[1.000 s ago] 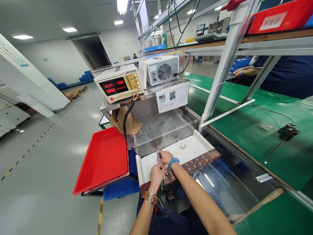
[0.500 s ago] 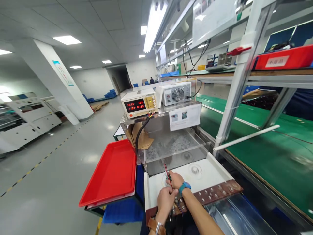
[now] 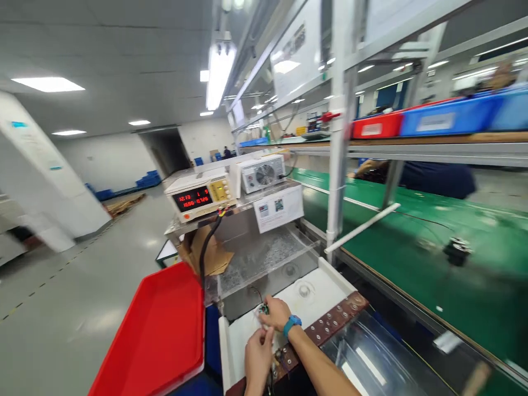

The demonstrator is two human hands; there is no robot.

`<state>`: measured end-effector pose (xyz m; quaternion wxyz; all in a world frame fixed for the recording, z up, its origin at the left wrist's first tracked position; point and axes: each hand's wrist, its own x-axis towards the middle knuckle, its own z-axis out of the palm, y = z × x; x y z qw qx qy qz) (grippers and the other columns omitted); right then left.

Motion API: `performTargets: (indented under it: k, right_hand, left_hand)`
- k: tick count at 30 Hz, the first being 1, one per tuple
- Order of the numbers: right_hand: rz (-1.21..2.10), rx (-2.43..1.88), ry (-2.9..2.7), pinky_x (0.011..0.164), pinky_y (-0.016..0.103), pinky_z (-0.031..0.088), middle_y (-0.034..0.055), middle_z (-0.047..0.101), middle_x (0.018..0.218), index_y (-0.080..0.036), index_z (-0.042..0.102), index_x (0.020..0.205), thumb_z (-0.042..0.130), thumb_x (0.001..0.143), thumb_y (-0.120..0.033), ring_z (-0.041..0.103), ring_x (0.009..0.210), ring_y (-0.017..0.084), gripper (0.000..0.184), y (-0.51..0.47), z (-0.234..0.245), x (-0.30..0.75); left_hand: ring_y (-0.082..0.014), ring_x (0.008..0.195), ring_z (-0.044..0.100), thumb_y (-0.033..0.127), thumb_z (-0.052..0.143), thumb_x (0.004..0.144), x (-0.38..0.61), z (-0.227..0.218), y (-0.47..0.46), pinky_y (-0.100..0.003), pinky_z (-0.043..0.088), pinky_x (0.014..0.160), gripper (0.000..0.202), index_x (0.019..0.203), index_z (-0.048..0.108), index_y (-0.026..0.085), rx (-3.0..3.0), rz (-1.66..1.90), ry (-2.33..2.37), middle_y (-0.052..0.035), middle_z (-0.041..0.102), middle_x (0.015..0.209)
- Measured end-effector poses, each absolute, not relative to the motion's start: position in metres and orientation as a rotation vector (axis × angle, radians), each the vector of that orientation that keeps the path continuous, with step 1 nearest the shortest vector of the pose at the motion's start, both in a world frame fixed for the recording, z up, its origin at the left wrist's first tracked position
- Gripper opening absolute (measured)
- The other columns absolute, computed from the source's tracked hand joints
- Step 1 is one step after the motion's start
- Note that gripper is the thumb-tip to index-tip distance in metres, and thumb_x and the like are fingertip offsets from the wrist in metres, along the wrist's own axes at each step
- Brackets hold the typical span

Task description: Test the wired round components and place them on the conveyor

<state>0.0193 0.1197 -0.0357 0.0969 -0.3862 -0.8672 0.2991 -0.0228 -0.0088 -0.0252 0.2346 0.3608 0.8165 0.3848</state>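
My right hand (image 3: 275, 313), with a blue wristband, is closed on a small green-and-black part with thin wires (image 3: 262, 308) over the white tray (image 3: 322, 294). My left hand (image 3: 258, 355) is curled just below it, fingers pinched near the brown strip with round contacts (image 3: 330, 324); what it holds is hidden. A black cable (image 3: 206, 247) runs down from the power supply (image 3: 198, 197), whose red digits are lit.
A red tray (image 3: 157, 335) lies to the left. A clear box of small grey parts (image 3: 264, 258) and a fan-fronted unit (image 3: 262, 173) stand behind. The green conveyor belt (image 3: 412, 247) runs on the right, with a black part (image 3: 456, 247) on it. Another person's arm (image 3: 371, 168) rests across the belt.
The view has swung and tilted up. The power supply's readout changed from 0.000 to other figures. My hands stayed together at the strip, shifting slightly left.
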Motion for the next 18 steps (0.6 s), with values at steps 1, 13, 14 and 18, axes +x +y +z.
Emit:
performTargets:
  k: [1, 13, 14, 18]
  right_hand:
    - [0.927, -1.186, -2.421, 0.066, 0.027, 0.035, 0.0072, 0.069, 0.092, -0.018, 0.057, 0.104, 0.062, 0.078, -0.038, 0.064, 0.088, 0.023, 0.033, 0.125, -0.029, 0.026]
    - [0.531, -1.926, -1.287, 0.066, 0.027, 0.038, 0.0085, 0.068, 0.090, -0.017, 0.059, 0.099, 0.063, 0.078, -0.040, 0.063, 0.085, 0.023, 0.032, 0.279, 0.045, 0.306]
    - [0.514, -2.016, -1.265, 0.067, 0.027, 0.039, 0.0112, 0.068, 0.094, -0.016, 0.059, 0.101, 0.063, 0.078, -0.039, 0.064, 0.089, 0.024, 0.033, 0.289, 0.043, 0.329]
    - [0.510, -2.205, -1.189, 0.072, 0.030, 0.042, 0.0194, 0.066, 0.101, -0.008, 0.055, 0.111, 0.058, 0.084, -0.029, 0.064, 0.095, 0.029, 0.034, 0.321, 0.035, 0.388]
  left_hand:
    - [-0.0225, 0.069, 0.057, 0.081, 0.043, 0.070, -0.026, -0.025, -0.005, -0.031, 0.040, 0.067, 0.064, 0.061, 0.052, 0.018, 0.967, 1.159, 2.173, -0.0064, 0.059, 0.063]
    - [-0.0256, 0.125, 0.052, 0.059, 0.068, 0.074, 0.034, 0.128, 0.089, -0.035, 0.049, 0.098, 0.062, 0.125, 0.057, 0.024, 0.807, 1.629, 1.330, -0.0081, 0.056, 0.135]
    - [-0.0268, 0.124, 0.053, 0.058, 0.070, 0.072, 0.035, 0.120, 0.092, -0.036, 0.049, 0.097, 0.061, 0.120, 0.060, 0.022, 0.760, 1.597, 1.379, -0.0093, 0.058, 0.132]
    - [-0.0317, 0.104, 0.064, 0.052, 0.083, 0.050, 0.032, 0.045, 0.095, -0.036, 0.056, 0.078, 0.063, 0.096, 0.063, 0.015, 0.543, 1.422, 1.516, -0.0143, 0.070, 0.099]
